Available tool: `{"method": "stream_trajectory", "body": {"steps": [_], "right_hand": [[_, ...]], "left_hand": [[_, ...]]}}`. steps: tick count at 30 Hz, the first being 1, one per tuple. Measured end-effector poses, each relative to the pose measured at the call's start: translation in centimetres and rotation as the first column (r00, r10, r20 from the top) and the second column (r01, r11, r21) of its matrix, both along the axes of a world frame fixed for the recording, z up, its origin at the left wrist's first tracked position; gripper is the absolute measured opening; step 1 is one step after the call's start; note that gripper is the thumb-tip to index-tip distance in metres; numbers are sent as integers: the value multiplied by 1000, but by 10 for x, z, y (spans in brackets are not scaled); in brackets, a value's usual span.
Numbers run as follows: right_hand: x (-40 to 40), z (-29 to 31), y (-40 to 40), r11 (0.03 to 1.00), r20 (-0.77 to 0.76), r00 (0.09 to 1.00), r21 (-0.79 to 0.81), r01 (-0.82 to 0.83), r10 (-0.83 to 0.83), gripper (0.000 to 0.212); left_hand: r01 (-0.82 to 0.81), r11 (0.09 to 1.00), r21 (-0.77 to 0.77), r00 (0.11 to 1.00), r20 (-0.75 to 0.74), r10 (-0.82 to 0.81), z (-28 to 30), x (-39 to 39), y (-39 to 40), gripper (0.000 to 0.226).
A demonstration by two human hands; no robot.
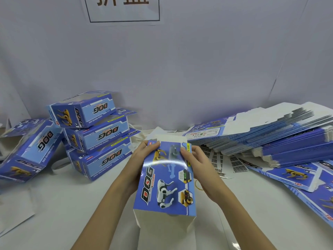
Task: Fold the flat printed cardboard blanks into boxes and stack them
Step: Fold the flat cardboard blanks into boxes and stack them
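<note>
Head view: 1 blank half-formed into a box, far end being closed.
Both hands, left hand (144,152) and right hand (195,156), pinch the box (165,179) by its far corners above the counter (63,204); next, I judge, tuck the flaps, then add it to the stack (93,134). Far flaps and fingertips behind are hidden; the flat blanks (270,134) run off frame.

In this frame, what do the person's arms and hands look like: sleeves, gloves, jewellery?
Both forearms are bare as far as the frame shows: no sleeves, no gloves. The left hand and right hand show no rings, watch or wristband. Fingers are uncovered.
</note>
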State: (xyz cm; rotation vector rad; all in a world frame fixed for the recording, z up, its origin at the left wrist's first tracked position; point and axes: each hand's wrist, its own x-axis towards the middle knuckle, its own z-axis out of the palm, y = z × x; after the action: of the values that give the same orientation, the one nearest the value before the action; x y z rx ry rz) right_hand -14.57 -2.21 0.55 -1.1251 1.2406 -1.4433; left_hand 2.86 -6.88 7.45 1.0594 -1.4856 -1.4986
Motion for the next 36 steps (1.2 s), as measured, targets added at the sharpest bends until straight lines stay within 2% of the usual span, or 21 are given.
{"method": "stream_trajectory", "body": {"steps": [3, 7, 10, 14, 17, 20, 22, 24, 26, 28, 30, 31, 33, 34, 36], "right_hand": [[6, -2, -1, 999, 12, 999, -7, 45, -45, 55], [15, -1, -1, 991, 225, 970, -67, 113, -95, 52], [15, 1, 2, 992, 354, 934, -91, 82, -45, 52], [13, 1, 2, 992, 364, 932, -114, 44, 1, 60], [14, 0, 1, 988, 327, 945, -138, 65, -17, 54], [11, 1, 0, 967, 334, 940, -207, 146, -70, 54], [8, 2, 1, 964, 324, 943, -219, 153, -76, 53], [5, 3, 2, 969, 261, 964, -224, 106, -45, 38], [5, 3, 4, 974, 235, 972, -216, 65, -12, 26], [5, 4, 3, 982, 228, 973, -189, 22, 22, 25], [3, 4, 2, 982, 221, 975, -188, 16, 26, 29], [3, 4, 0, 978, 223, 975, -200, 50, -5, 29], [1, 1, -2, 959, 242, 964, -228, 168, -111, 30], [0, 0, -3, 947, 254, 955, -239, 213, -151, 30], [-3, 1, -3, 946, 260, 954, -243, 216, -151, 32]], "left_hand": [[-60, 998, 0, 992, 108, 59, 0, 3, -4, 37], [77, 993, -85, 970, 235, -55, 1, 8, 8, 36], [45, 989, -139, 959, 284, -4, 2, 5, 10, 36], [-66, 998, -13, 997, 32, 67, 2, -2, 2, 37], [-141, 990, -12, 990, 12, 141, -5, -2, 1, 30], [-131, 991, 7, 962, -240, 129, -22, 3, 7, 10], [-194, 981, 0, 935, -304, 185, -25, 3, -2, 23], [-217, 975, -57, 942, -273, 194, -27, 2, -9, 27], [-57, 998, -13, 963, -264, 51, -34, 7, -5, 27], [16, 1000, 14, 978, -206, -12, -41, 15, -3, 31], [-26, 999, -43, 993, -119, 21, -41, 11, -18, 23], [39, 993, -108, 996, -71, -47, -45, 15, -28, 28], [124, 987, -105, 984, -118, -136, -50, 18, -47, 46], [184, 975, -122, 979, -70, -194, -49, 18, -50, 55], [171, 967, -187, 976, 167, -141, -51, 11, -61, 77]]}}
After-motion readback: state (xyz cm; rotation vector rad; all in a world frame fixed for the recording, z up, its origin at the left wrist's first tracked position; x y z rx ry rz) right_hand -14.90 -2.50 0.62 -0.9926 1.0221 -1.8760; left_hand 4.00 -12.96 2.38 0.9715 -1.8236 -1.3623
